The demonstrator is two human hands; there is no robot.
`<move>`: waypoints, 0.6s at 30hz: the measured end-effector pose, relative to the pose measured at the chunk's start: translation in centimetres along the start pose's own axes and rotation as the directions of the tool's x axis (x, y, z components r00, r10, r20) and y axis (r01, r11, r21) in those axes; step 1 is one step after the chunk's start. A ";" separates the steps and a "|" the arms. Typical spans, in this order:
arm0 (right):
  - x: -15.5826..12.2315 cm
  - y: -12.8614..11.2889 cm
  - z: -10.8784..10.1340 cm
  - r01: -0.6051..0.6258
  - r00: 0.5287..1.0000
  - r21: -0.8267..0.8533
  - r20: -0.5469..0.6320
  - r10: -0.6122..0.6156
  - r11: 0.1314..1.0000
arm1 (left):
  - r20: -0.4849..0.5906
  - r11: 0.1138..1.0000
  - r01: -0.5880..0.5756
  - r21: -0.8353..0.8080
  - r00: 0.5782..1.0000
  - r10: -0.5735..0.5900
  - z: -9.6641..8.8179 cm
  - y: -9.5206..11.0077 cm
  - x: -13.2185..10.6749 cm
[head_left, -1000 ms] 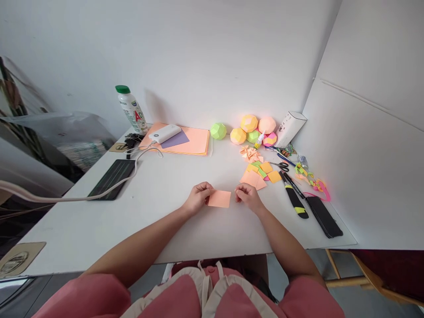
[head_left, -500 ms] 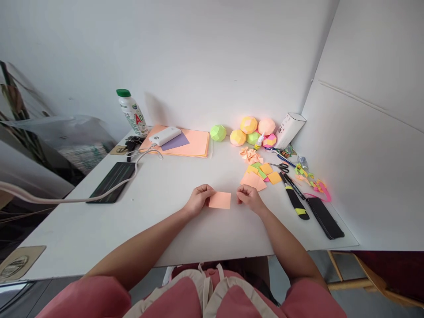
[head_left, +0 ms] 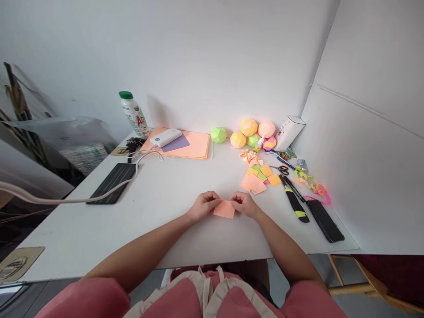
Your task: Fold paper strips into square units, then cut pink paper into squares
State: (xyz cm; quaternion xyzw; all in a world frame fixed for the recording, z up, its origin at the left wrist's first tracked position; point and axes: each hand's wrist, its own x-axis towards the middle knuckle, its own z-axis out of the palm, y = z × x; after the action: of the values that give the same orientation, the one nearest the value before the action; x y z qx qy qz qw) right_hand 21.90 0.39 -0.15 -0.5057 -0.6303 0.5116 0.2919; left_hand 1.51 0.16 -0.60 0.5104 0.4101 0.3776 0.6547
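Between both hands is a small peach paper square (head_left: 224, 210), over the front middle of the white table (head_left: 165, 190). My left hand (head_left: 204, 206) pinches its upper left corner between thumb and fingers. At the upper right corner, my right hand (head_left: 244, 204) closes thumb and fingertips on the paper. Just beyond the right hand lie more peach squares (head_left: 253, 183), with orange slips (head_left: 274, 179) beside them. Behind these sits a heap of folded peach paper pieces (head_left: 251, 158).
Faceted paper balls (head_left: 248, 127) sit against the wall, a glue bottle (head_left: 259, 144) before them. Scissors (head_left: 283, 169), a utility knife (head_left: 296, 203) and a black pouch (head_left: 325, 221) lie right. Left are a power bank (head_left: 167, 137) on paper sheets, a bottle (head_left: 135, 117) and a cable (head_left: 109, 192).
My right hand has moved left and taken the paper's other corner. The paper has shifted a little right and nearer to me, with my left hand still holding it.
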 end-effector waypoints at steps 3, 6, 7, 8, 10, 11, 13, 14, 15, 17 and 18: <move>0.2 0.1 -0.7 -0.004 1.000 -0.015 -0.015 0.004 1.000 | -0.023 1.000 -0.004 0.002 1.000 0.004 -0.1 0.0 0.2; 0.3 0.2 -1.1 -0.001 1.000 -0.043 -0.031 -0.001 0.999 | -0.041 0.999 -0.013 0.042 0.999 0.015 -0.2 0.0 0.3; 0.3 0.3 -1.2 0.003 0.999 -0.056 -0.038 -0.005 0.998 | -0.049 0.998 -0.018 0.065 0.999 0.021 -0.2 0.0 0.3; 0.3 0.4 -1.3 0.008 0.999 -0.072 -0.051 -0.012 0.997 | -0.058 0.995 -0.025 0.094 0.998 0.030 -0.2 0.1 0.2; 0.2 0.5 -1.4 0.025 0.994 -0.115 -0.100 -0.036 0.993 | -0.085 0.984 -0.046 0.170 0.995 0.061 -0.3 0.2 0.1; 0.2 0.5 -1.6 0.034 0.989 -0.143 -0.140 -0.054 0.989 | -0.103 0.974 -0.061 0.218 0.991 0.085 -0.4 0.2 0.0; 0.4 0.4 -2.2 0.051 0.964 -0.216 -0.244 -0.105 0.975 | -0.144 0.939 -0.102 0.327 0.977 0.157 -0.5 0.2 0.0; 0.7 0.3 -2.7 0.057 0.946 -0.256 -0.296 -0.134 0.965 | -0.155 0.914 -0.129 0.384 0.967 0.202 -0.6 0.1 0.0; 1.1 0.1 -3.3 0.062 0.924 -0.295 -0.343 -0.166 0.954 | -0.157 0.885 -0.157 0.437 0.956 0.247 -0.6 0.0 0.1; 2.4 -0.3 -4.8 0.058 0.890 -0.390 -0.397 -0.224 0.919 | -0.135 0.825 -0.213 0.523 0.935 0.327 -0.7 -0.3 0.4; 3.1 -0.5 -5.6 0.045 0.874 -0.456 -0.413 -0.256 0.889 | -0.118 0.797 -0.235 0.556 0.927 0.356 -0.6 -0.6 0.6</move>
State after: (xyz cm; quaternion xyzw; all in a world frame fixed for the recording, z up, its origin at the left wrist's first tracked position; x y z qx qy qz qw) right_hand 25.72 5.30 1.53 -0.6127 -0.6782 0.1986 0.3539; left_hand 1.20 0.86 -1.33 0.6851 0.4820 0.4006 0.3713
